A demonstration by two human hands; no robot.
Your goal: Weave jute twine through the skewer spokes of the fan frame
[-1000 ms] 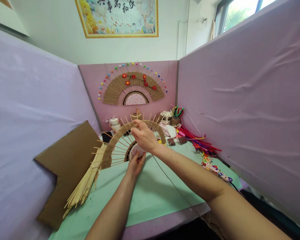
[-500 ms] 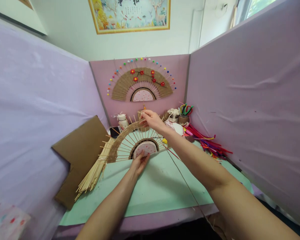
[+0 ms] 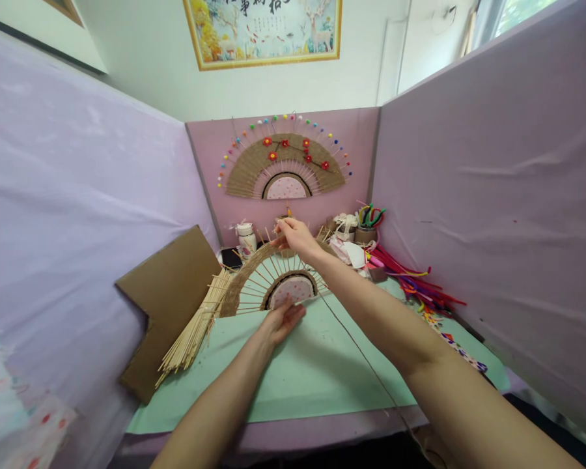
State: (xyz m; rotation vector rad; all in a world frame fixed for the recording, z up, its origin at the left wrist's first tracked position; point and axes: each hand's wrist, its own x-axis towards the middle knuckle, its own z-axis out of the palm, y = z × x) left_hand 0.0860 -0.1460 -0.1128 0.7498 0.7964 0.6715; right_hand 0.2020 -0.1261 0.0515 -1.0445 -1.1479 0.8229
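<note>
A half-round fan [image 3: 292,288] of thin sticks leans up from the table, with a woven brown twine band along its outer part and a pink-dotted half-disc at its base. My left hand [image 3: 282,319] grips the fan's lower edge, a finger reaching onto the half-disc. At the top of the woven band, my right hand [image 3: 295,236] has its fingers pinched together on the twine [image 3: 354,339]. From there the strand trails down past my right forearm to the table's front edge. My right hand and forearm hide part of the band's right side.
A finished fan [image 3: 286,159] with red flowers hangs on the pink back panel. Left are a bundle of sticks [image 3: 195,329] and brown cardboard [image 3: 170,299]. A white bottle [image 3: 245,239] stands behind. Pipe cleaners [image 3: 415,277] and a pot of scissors [image 3: 366,233] are at right.
My left hand has slid slightly down the half-disc, with its fingers lower and more extended. My right hand stays pinched near the band's top. The whole view has shifted a little.
</note>
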